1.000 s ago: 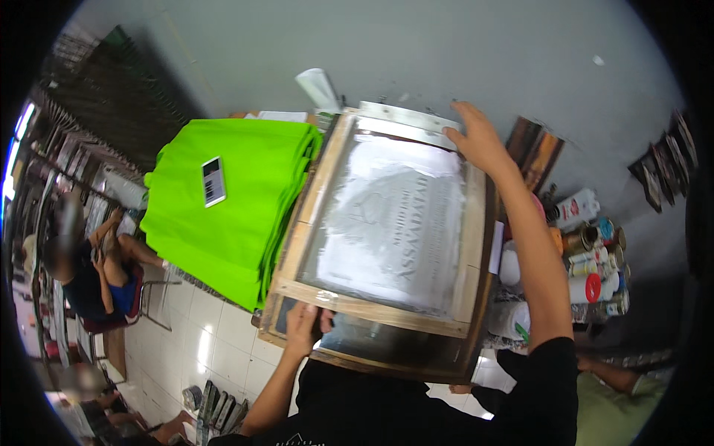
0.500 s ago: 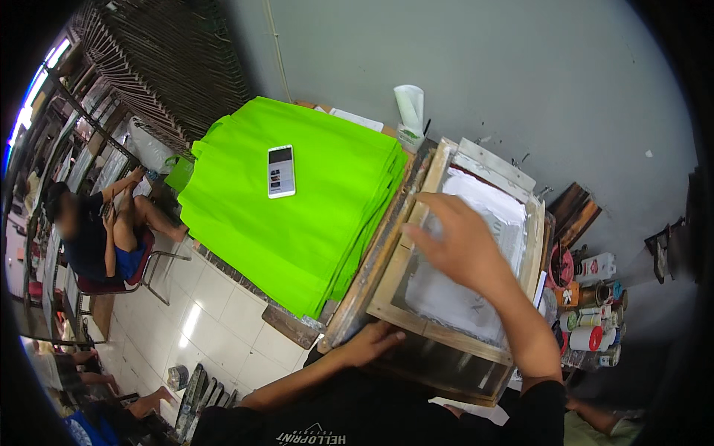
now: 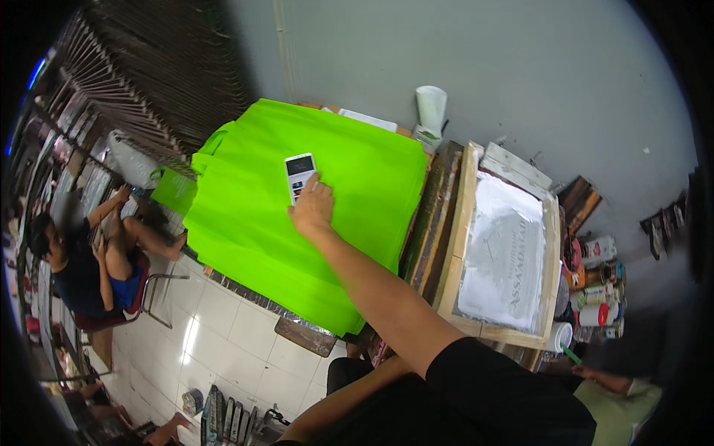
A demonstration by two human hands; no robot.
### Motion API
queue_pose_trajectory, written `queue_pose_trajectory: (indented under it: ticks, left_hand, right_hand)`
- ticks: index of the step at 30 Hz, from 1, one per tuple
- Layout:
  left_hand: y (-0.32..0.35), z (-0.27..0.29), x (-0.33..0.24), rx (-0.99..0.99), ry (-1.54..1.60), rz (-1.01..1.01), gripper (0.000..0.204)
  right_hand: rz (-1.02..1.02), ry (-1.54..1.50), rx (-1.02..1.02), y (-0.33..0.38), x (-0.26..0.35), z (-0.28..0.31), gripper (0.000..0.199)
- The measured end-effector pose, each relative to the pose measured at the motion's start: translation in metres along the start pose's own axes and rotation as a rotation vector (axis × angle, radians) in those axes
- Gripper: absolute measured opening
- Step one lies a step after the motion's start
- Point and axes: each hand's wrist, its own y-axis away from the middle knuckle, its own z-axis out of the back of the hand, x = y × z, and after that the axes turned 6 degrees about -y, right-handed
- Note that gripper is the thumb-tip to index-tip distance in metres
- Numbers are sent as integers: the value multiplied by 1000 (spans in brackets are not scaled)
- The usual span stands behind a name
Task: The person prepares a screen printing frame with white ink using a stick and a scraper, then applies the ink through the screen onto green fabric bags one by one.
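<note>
1. One arm stretches far out from the lower right: the right hand [image 3: 312, 208] reaches across the stack of green fabric [image 3: 297, 215], palm down, fingers loosely spread and flat on the cloth, gripping nothing.
2. Its fingertips touch the lower end of a small white phone [image 3: 299, 175], which lies face up on the fabric with its dark screen showing.
3. The left hand is not visible; only the left forearm [image 3: 335, 405] shows, bent low along the bottom edge, so I cannot tell its state.
4. The green fabric is smooth, matte and bright lime, piled in flat layers that overhang the bench edge.
5. Just to the right lies a wooden printing frame [image 3: 457, 223], rectangular, pale raw timber, holding a whitish mesh screen [image 3: 506, 253] with a faint grey design.
6. A white paper cup [image 3: 431, 108] stands by the grey wall behind.
7. Cans and bottles [image 3: 595, 290] cluster right of the frame.
8. A seated person [image 3: 82, 260] is at the left, over glossy white floor tiles [image 3: 223, 334].
</note>
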Motion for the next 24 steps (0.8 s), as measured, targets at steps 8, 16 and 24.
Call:
queue_pose_trajectory:
  ticks: [8,16,24]
  left_hand:
    - [4,23,34,-24,-67,163,35]
    - [-4,14,-44,-104,53,185,28]
    - [3,-1,-32,-366,83,83,23]
  right_hand:
    - [-118,-467,634,38,7,81,103]
    - [-113,-1209,737,126,-140,345,85]
    - [-350,-883,-211,262,-410,551,82]
